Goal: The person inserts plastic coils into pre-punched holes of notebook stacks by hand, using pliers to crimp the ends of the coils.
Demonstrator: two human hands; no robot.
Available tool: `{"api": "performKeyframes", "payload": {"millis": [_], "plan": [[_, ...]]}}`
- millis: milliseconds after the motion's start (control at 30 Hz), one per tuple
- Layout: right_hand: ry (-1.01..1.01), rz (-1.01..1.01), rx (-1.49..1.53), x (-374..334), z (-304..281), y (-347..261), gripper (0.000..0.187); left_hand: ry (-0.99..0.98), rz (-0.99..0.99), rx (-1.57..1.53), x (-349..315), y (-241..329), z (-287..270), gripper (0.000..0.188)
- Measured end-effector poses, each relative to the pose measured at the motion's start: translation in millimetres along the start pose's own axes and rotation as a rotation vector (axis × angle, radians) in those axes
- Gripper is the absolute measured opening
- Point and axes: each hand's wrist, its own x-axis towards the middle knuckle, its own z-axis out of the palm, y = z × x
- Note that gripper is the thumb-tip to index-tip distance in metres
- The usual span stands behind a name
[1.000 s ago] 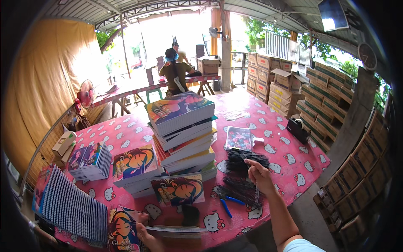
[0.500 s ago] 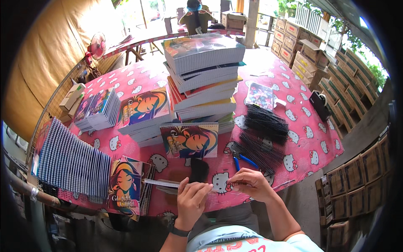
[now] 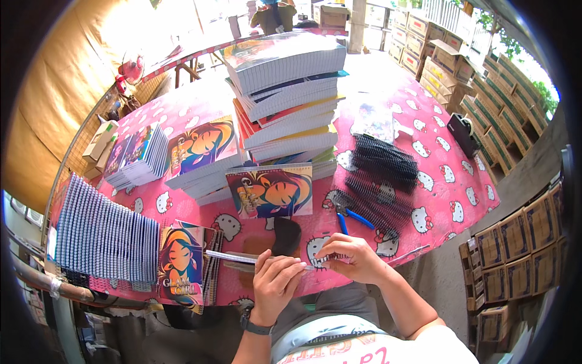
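Observation:
My left hand [image 3: 276, 283] is closed round a notebook [image 3: 225, 256], held edge-on so that mainly its thin side shows. At the notebook's right end, my right hand [image 3: 356, 257] pinches a short visible length of dark spiral coil [image 3: 331, 257]; the fingers hide part of it. Just beyond that hand lie cutting pliers [image 3: 359, 218] with blue handles. Behind them are two heaps of black coils [image 3: 385, 162]. One spiral notebook [image 3: 270, 191] with an illustrated cover leans against the tall stack in front of me.
A tall, uneven notebook stack [image 3: 291, 103] rises mid-table, with a lower stack [image 3: 203, 148] beside it. Bound notebooks [image 3: 109, 233] fill the left edge. A black tape dispenser [image 3: 463, 134] stands far right. Cartons [image 3: 515, 261] are piled beyond the table, and another person [image 3: 274, 18] sits behind.
The view has shifted slightly. My right hand has come a little closer to my left hand and the notebook's end, with the coil between its fingers. My left hand keeps its grip.

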Motion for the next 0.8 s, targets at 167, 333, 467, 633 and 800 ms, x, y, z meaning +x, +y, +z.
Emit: {"api": "performKeyframes", "payload": {"millis": [167,333,467,633,800], "plan": [[-0.066,-0.012,-0.033,2,1,-5,0.032,-0.009,-0.019,-0.015,-3,3,-2,0.019],[-0.12,-0.068,-0.044,3,2,-4,0.032,-0.006,-0.029,-0.02,-8,6,-3,0.018],[-0.12,-0.126,-0.062,3,6,-3,0.03,-0.006,-0.035,-0.015,-11,7,-3,0.018],[-0.122,-0.154,-0.089,2,12,-1,0.03,0.002,-0.031,-0.012,-14,7,-3,0.019],[-0.157,-0.126,-0.119,-1,9,-4,0.027,0.016,-0.039,0.002,-16,8,-2,0.018]]}}
